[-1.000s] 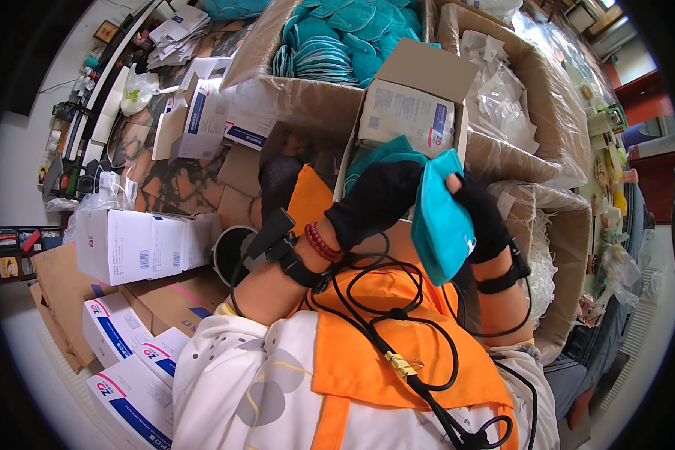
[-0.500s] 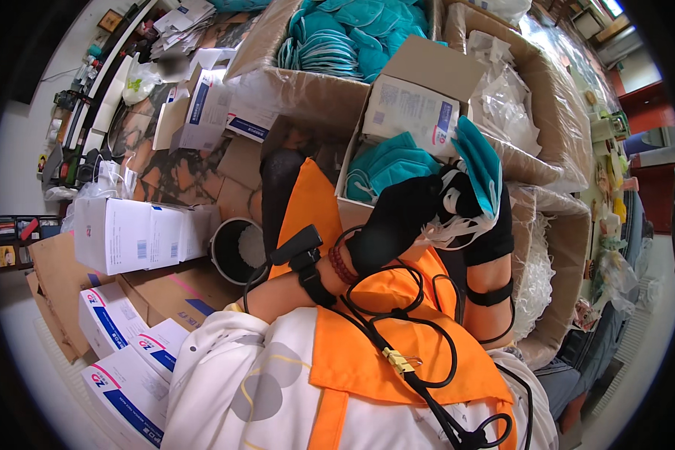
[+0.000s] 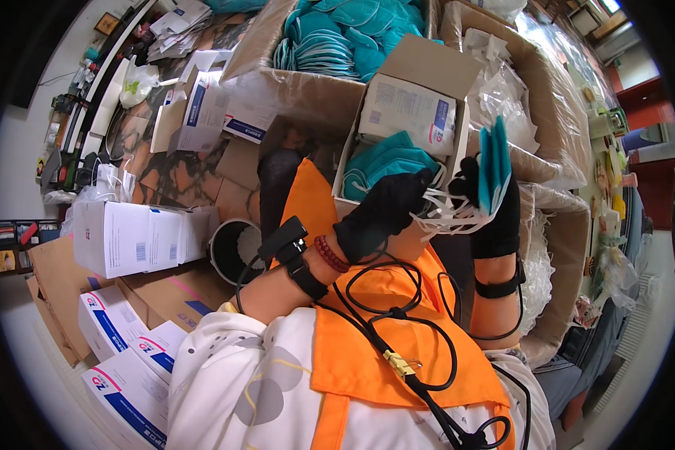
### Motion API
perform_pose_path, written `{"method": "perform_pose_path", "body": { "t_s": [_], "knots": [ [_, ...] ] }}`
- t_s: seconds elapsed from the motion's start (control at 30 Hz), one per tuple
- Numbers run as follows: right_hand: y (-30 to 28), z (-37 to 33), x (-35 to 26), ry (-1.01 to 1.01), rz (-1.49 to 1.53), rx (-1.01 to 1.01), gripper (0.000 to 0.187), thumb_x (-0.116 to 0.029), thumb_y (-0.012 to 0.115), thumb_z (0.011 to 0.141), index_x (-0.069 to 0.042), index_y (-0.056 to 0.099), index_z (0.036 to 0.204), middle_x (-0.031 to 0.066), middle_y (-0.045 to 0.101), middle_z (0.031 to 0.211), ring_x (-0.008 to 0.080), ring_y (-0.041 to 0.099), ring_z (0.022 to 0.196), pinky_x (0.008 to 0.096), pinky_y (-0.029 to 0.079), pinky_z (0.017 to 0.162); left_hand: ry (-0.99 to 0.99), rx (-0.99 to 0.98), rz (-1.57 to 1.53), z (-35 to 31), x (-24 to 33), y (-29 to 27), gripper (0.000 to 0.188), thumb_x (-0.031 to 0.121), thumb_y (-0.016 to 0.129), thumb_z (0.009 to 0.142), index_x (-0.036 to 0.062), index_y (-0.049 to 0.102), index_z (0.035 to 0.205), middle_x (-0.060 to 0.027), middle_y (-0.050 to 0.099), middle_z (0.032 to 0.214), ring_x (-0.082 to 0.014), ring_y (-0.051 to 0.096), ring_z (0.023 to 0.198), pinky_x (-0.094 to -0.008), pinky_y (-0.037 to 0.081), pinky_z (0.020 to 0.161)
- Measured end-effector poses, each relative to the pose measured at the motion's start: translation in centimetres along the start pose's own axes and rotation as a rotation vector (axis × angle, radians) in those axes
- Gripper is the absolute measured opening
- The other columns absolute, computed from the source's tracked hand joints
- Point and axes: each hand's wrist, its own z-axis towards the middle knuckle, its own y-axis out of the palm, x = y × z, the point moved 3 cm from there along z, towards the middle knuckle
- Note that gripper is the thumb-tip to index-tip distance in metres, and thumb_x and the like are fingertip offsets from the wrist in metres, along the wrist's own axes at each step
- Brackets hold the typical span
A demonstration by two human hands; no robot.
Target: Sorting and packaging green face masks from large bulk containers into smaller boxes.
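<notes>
In black gloves, my right hand (image 3: 500, 225) grips a small stack of teal face masks (image 3: 493, 169), held upright over the right side of an open white box. White ear loops (image 3: 451, 217) hang from the stack toward my left hand (image 3: 385, 212). My left fingers are closed at the ends of these loops, just in front of the box. More teal folded masks (image 3: 390, 161) lie in the near part of that white box (image 3: 340, 180). Behind them in the box sits a white printed pack (image 3: 405, 112).
A large carton (image 3: 315, 84) heaped with teal masks stands beyond. Lined cartons (image 3: 566, 112) with white material are at the right. A dark bucket (image 3: 216, 255) and white printed boxes (image 3: 116, 240) stand at left. Black cables (image 3: 442, 322) cross my orange apron (image 3: 420, 367).
My left hand has drawn back to the left, away from the masks, and the loops now span between the hands. My right hand has shifted slightly right, turning the stack more upright.
</notes>
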Motion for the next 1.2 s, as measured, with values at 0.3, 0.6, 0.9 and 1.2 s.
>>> {"method": "perform_pose_path", "body": {
  "t_s": [0.3, 0.6, 0.9, 1.2],
  "knots": [
    [1.4, -2.2, 0.3, 0.315, -0.324, 0.064, 0.033, -0.031, 0.065, 0.088, -0.004, 0.062, 0.106, 0.0036, 0.065, 0.093, 0.0113, 0.062, 0.082, 0.0261, 0.05, 0.074, 0.068, 0.039, 0.068, 1.5, 0.8, -2.4, 0.03, -0.003, 0.058, 0.077, 0.0023, 0.06, 0.107, -0.0161, 0.063, 0.098, -0.0321, 0.063, 0.089, -0.0359, 0.052, 0.077],
    [4.5, -3.3, -0.6, 0.428, -0.256, 0.096, 0.03, -0.032, 0.059, 0.092, -0.006, 0.061, 0.104, 0.0053, 0.066, 0.091, 0.015, 0.064, 0.077, 0.0263, 0.052, 0.07, 0.065, 0.016, 0.079, 1.3, 0.3, -1.7, 0.031, -0.003, 0.056, 0.079, 0.0029, 0.059, 0.109, -0.0162, 0.063, 0.099, -0.0322, 0.062, 0.093, -0.0372, 0.052, 0.079],
    [1.3, -2.5, 1.1, 0.289, -0.71, -0.008, 0.031, -0.035, 0.057, 0.093, -0.007, 0.062, 0.103, 0.0029, 0.064, 0.085, 0.0127, 0.062, 0.075, 0.0243, 0.051, 0.069, -0.056, 0.095, -0.196, 1.7, 1.0, -0.8, 0.022, 0.003, 0.055, 0.082, 0.004, 0.061, 0.103, -0.0127, 0.064, 0.094, -0.0293, 0.063, 0.085, -0.0348, 0.051, 0.073],
    [4.1, -1.6, 0.1, -0.329, -0.551, -0.121, 0.035, -0.023, 0.047, 0.097, 0.0, 0.05, 0.123, 0.0095, 0.062, 0.098, 0.0178, 0.062, 0.081, 0.0301, 0.054, 0.072, -0.074, 0.068, 0.137, 1.5, 1.1, 1.8, 0.036, 0.001, 0.056, 0.081, -0.0031, 0.054, 0.117, -0.0161, 0.061, 0.104, -0.03, 0.061, 0.094, -0.0376, 0.051, 0.077]
  ]
}}
